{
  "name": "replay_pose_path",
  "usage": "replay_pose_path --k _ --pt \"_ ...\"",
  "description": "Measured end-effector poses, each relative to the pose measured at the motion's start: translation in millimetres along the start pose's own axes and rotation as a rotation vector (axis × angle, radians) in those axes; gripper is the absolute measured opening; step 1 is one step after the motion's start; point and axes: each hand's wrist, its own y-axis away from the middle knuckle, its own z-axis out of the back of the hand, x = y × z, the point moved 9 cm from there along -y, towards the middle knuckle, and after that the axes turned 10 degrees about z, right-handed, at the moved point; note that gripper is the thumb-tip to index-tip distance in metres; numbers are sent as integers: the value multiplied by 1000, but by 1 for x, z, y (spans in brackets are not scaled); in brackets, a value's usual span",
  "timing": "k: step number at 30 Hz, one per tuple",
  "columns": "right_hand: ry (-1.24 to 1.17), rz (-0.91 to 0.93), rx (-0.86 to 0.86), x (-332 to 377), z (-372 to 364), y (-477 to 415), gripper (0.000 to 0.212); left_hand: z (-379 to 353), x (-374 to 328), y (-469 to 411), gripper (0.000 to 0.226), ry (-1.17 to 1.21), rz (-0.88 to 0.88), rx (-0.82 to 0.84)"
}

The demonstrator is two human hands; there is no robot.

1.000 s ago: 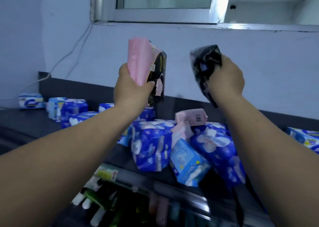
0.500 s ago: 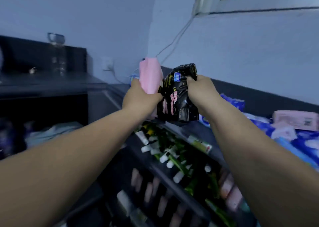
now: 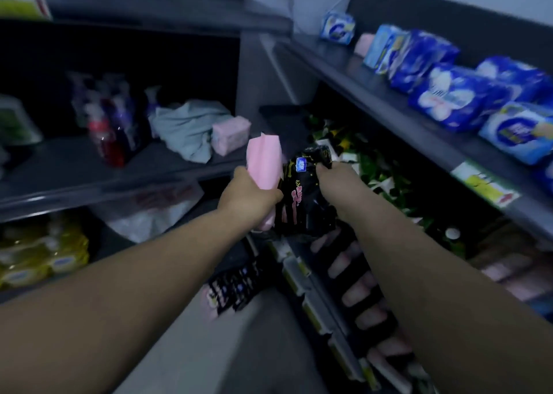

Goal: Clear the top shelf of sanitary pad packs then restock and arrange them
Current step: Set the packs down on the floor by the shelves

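My left hand (image 3: 248, 194) grips a pink-sided pad pack (image 3: 264, 161), held upright. Pressed against it on the right is a black pad pack with pink lettering (image 3: 302, 202), which my right hand (image 3: 335, 181) clutches by its top corner. Both packs hang in front of me, below the top shelf (image 3: 353, 79). Along that shelf at the upper right lie several blue pad packs (image 3: 449, 97) and a white-and-blue pack (image 3: 520, 130). A small pink pack (image 3: 363, 44) sits among them near the far end.
A side shelf on the left holds a pink pack (image 3: 231, 134), a crumpled pale cloth (image 3: 188, 127) and dark bottles (image 3: 104, 124). Yellow packs (image 3: 39, 250) fill the level below. Green and pink goods fill the lower right shelves. Black-and-pink packs (image 3: 233, 286) lie low in the middle.
Both hands came down from above the top shelf and swung left, bringing the two packs together. My view turned left and down toward the side shelves.
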Motion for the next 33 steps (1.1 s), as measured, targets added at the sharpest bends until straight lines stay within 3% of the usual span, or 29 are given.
replay_pose_path --k 14,18,24,33 --pt "30 -194 448 -191 -282 -25 35 -40 293 -83 60 -42 492 -120" --pt "33 -216 563 -256 -376 -33 36 -61 387 -113 48 -88 616 -178" --pt "102 -246 711 -370 -515 -36 39 -114 542 -156 40 -63 745 -238" --pt "120 -198 848 -492 -676 -75 42 -171 715 -249 61 -172 750 -275"
